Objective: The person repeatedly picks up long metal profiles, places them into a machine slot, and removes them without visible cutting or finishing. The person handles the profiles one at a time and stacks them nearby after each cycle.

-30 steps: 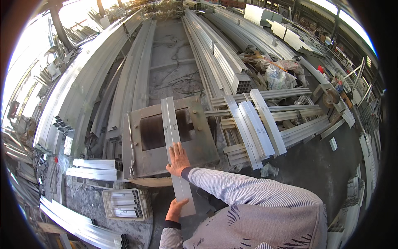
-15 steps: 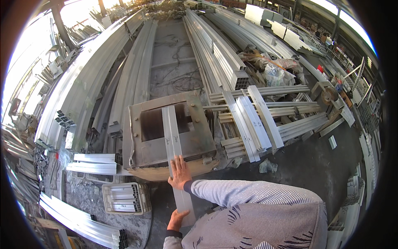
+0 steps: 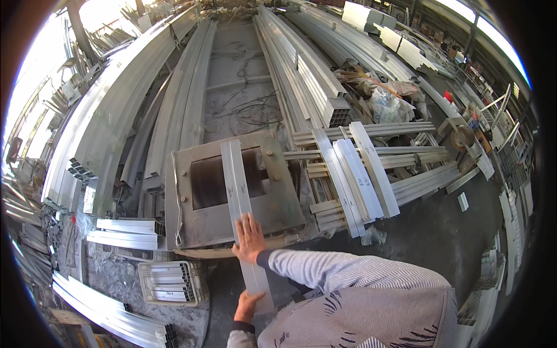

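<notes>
Fingers of the right hand point(image 3: 250, 238) lie spread flat on a long aluminium strip point(image 3: 241, 203), while the left hand point(image 3: 246, 306) pinches its near end. That strip crosses a grey metal table point(image 3: 284, 200), over its dark square opening point(image 3: 210, 182); stacked profiles point(image 3: 360, 168) lie right of the table.

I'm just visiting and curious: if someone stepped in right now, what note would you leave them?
Right hand lies flat on a long aluminium profile strip. Left hand grips the strip's near end. The strip lies lengthwise across a grey metal machine table with a dark rectangular opening. Its far end reaches the table's back edge. What is left cannot be told. Cut profiles are stacked to the right.
</notes>
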